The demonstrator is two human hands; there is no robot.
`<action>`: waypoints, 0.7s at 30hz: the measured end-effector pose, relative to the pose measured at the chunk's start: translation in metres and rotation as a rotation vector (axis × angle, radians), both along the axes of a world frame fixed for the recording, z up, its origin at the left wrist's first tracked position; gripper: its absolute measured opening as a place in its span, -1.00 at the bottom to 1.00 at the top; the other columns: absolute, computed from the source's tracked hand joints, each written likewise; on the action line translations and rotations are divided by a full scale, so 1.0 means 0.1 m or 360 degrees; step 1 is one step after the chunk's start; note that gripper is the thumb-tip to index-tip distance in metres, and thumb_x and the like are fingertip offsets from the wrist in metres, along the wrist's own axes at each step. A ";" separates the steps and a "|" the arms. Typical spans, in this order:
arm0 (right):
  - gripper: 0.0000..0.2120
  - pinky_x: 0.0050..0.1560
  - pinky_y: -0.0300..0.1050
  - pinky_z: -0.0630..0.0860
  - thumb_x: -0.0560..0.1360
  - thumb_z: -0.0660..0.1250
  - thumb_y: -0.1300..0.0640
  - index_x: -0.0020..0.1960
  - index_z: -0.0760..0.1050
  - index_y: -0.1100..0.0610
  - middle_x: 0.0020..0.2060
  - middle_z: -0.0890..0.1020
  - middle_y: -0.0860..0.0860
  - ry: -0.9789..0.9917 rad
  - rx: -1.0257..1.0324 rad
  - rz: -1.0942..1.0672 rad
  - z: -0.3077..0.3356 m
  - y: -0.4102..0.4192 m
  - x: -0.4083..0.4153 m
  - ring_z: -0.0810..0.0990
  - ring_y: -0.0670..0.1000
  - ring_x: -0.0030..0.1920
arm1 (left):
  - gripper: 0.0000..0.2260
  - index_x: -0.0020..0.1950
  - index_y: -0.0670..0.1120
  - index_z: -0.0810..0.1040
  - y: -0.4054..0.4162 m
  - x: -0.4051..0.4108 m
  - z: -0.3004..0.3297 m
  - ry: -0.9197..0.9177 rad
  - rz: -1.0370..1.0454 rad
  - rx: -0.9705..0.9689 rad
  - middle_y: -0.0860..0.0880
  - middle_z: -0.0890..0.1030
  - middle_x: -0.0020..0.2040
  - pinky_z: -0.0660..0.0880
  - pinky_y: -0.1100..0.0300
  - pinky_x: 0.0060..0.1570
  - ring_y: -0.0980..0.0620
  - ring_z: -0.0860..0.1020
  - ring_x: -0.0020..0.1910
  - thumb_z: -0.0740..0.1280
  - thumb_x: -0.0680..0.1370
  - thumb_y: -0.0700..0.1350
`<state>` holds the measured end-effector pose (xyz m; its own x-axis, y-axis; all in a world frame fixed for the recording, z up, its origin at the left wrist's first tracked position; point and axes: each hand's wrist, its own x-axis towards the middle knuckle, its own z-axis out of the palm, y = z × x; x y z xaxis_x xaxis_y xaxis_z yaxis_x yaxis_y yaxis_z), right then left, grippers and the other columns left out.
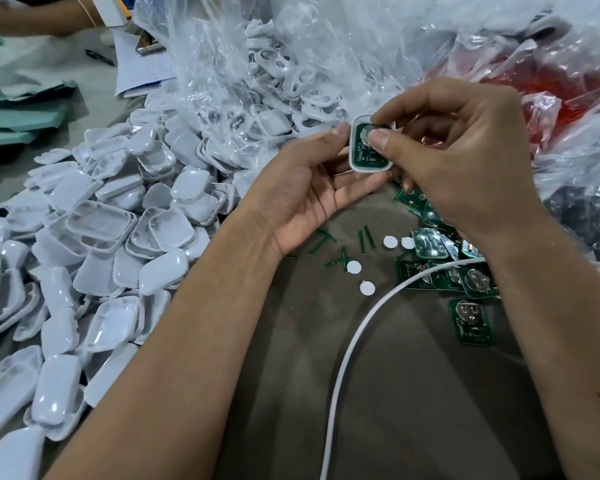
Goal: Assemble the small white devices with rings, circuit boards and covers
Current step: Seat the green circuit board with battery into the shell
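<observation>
Currently I hold the shell [370, 168] above the table [378, 358], between both hands. My left hand [312, 192] pinches its left edge and backs it with curled fingers. My right hand [465, 157] pinches its top, thumb pressing the board [373, 155] seated inside. Judged light, stiff and glossy, the shell may slip; grip the rim only. The board looks thin and fragile; press near its edges, not on components. Spare boards [471, 322] lie right, covers [94, 237] heaped left.
</observation>
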<state>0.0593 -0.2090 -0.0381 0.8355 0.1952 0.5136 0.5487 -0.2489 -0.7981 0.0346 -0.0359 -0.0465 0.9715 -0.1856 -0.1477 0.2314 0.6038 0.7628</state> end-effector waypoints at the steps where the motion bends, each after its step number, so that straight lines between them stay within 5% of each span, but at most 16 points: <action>1: -0.89 -0.46 -0.25 0.49 0.49 0.55 0.19 -0.02 0.70 0.19 -0.27 0.70 -0.09 -0.0013 -0.0017 -0.0008 0.00 -0.01 0.00 0.65 -0.06 -0.45 | -0.83 0.08 -0.29 0.58 0.00 0.00 -0.01 0.0002 -0.0002 -0.0004 -0.24 0.69 -0.09 0.69 0.10 -0.18 -0.16 0.71 -0.17 0.23 0.68 -0.23; 12: -0.82 -0.21 -0.22 0.59 0.45 0.58 0.12 0.03 0.69 0.07 -0.06 0.65 0.01 -0.0212 -0.0388 -0.0143 0.03 -0.01 -0.01 0.65 -0.09 -0.26 | -0.83 0.10 -0.22 0.60 0.04 0.03 -0.07 -0.0037 -0.0041 0.0098 -0.21 0.70 0.00 0.69 0.10 -0.04 -0.09 0.69 -0.10 0.25 0.69 -0.17; 16: -0.83 -0.13 -0.39 0.49 0.46 0.57 0.10 0.02 0.70 0.10 -0.06 0.57 -0.03 -0.0337 -0.0511 -0.0182 0.03 -0.02 -0.02 0.53 -0.22 -0.27 | -0.83 0.10 -0.21 0.60 0.05 0.04 -0.08 -0.0033 -0.0055 0.0130 -0.19 0.70 -0.02 0.69 0.11 -0.04 -0.08 0.69 -0.12 0.25 0.69 -0.16; 21: -0.84 -0.10 -0.26 0.52 0.48 0.56 0.12 0.01 0.71 0.17 -0.03 0.60 0.04 -0.0439 -0.0598 -0.0176 0.02 -0.03 -0.01 0.53 -0.08 -0.27 | -0.83 0.08 -0.22 0.61 0.05 0.05 -0.09 -0.0001 -0.0058 0.0147 -0.19 0.69 -0.04 0.68 0.14 -0.12 -0.07 0.68 -0.13 0.27 0.69 -0.15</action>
<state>0.0579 -0.2115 -0.0356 0.7043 0.3276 0.6298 0.6813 -0.5610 -0.4702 0.0392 -0.0309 -0.0551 0.9645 -0.2063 -0.1650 0.2511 0.5221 0.8151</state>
